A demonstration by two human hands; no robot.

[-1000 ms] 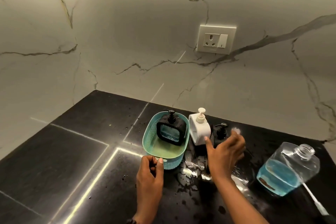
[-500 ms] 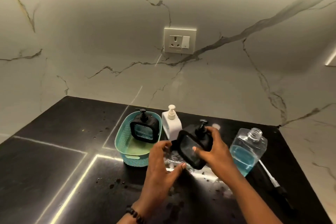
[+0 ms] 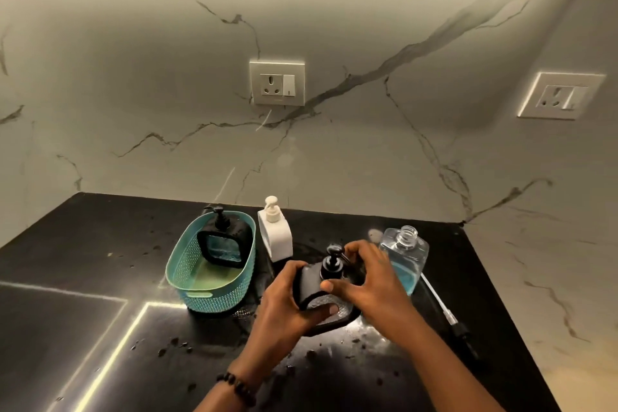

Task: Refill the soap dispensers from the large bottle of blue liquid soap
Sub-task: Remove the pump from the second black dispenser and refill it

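Observation:
Both hands hold a black square soap dispenser [image 3: 309,281] just above the wet black counter. My left hand [image 3: 287,308] grips its body from the left and below. My right hand [image 3: 364,281] wraps the black pump top [image 3: 332,264]. The large clear bottle [image 3: 404,257] with blue soap in its lower part stands uncapped just right of my right hand. A second black dispenser [image 3: 222,244] with blue liquid stands in a teal basket [image 3: 207,294]. A white dispenser [image 3: 276,234] stands between the basket and my hands.
The black counter [image 3: 100,278] is spotted with drops around my hands. A thin white tube with a black pump head [image 3: 444,311] lies at the right, near the counter's right edge. Two wall sockets [image 3: 277,84] [image 3: 561,97] sit in the marble backsplash.
My left hand left the basket and joined my right on the black dispenser. The dispenser went from tilted face-up to more upright, and my right hand moved onto its pump top.

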